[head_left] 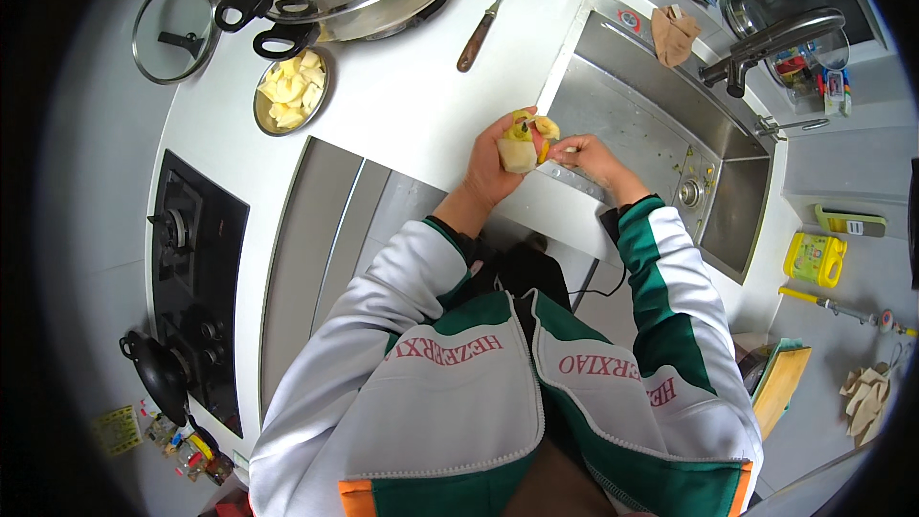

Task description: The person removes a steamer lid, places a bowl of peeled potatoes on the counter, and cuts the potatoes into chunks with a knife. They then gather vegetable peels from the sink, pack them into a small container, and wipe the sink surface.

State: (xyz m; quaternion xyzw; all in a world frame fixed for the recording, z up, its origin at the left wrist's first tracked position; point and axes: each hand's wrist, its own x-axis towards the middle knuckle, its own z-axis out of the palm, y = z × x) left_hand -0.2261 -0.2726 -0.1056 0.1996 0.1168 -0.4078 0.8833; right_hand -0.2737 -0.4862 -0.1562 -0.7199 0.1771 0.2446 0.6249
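Note:
My left hand is wrapped round a partly peeled apple. Pale flesh shows at its lower part, and yellow-green skin is left above. My right hand is closed on a small orange-yellow peeler, mostly hidden by the fingers and held against the fruit's right side. Both hands are over the counter edge at the sink's near left corner. To the left, a metal bowl holds several pale yellow cut pieces.
The steel sink lies right of my hands, with scraps near its drain. A large steamer pot, a glass lid and a wooden-handled utensil are on the white counter. A black cooktop is at left.

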